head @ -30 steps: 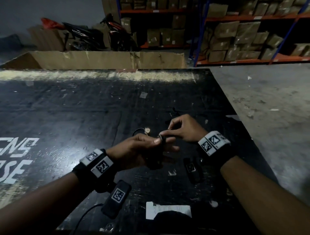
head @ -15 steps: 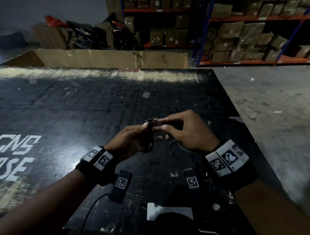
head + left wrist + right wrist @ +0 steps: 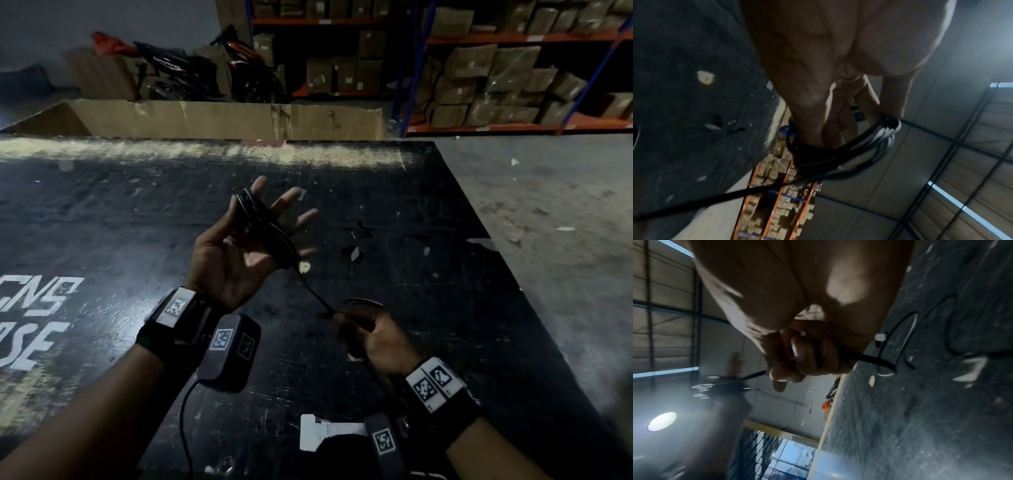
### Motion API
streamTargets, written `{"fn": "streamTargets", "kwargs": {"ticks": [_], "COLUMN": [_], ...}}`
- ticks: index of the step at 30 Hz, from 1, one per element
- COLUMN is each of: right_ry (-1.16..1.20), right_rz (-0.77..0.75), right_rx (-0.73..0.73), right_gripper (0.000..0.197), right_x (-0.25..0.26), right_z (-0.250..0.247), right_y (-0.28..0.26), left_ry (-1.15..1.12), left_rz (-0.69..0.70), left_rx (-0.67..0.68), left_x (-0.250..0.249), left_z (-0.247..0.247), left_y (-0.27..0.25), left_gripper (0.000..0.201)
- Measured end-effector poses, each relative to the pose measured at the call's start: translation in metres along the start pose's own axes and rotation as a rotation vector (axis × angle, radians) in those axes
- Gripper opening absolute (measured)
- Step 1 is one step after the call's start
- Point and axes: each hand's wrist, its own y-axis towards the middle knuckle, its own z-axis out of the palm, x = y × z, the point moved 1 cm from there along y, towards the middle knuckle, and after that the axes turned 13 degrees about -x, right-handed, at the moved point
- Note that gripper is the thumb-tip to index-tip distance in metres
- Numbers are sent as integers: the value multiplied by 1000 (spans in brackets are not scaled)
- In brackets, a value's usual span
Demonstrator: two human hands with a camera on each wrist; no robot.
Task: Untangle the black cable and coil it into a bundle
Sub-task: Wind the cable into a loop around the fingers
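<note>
**Winding the cable onto the open hand**

Holding its palm up at frame centre, the left hand [image 3: 239, 253] has straight spread fingers with the black cable [image 3: 267, 222] looped around them. A taut strand slants toward lower right, where the right hand [image 3: 373, 339] grips it in curled fingers, nearer the loose end.

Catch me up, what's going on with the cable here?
A person is coiling a black cable over a dark table. The left hand is held up, palm open and fingers spread, with several loops of the cable wound around the fingers. A straight run of cable leads down to the right hand, which grips it in curled fingers. A loose tail is visible past the right hand, so the bundle is not finished yet.
</note>
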Motion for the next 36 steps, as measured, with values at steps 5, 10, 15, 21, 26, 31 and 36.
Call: {"fn": "streamTargets", "kwargs": {"ticks": [5,10,15,21,26,31,36], "right_ry": [-238,-595,-1043,-1033,-629,-253,-64], "right_rz": [-190,-431,-584,-605,-521,-390,-213], "right_rx": [-113,-85,-6,-73,-180,-119,-26], "right_gripper": [12,15,23,11,24,32,32], "right_x": [7,64,111,120,98,64,36], "right_z": [-21,-31,-15,-1,8,19,16], "right_y": [27,49,47,35,14,-5,-7], "left_ry": [144,548,642,733,619,444,168], "left_rz": [-294,-413,-371,-165,22,73,50], "left_rx": [295,191,26,-175,-343,-376,-243], "left_x": [30,59,64,61,50,40,31], "left_z": [11,-7,-9,-24,-24,-17,-1], "left_y": [-26,-38,-28,-13,2,16,19], "left_gripper": [41,59,65,50,38,39,49]}}
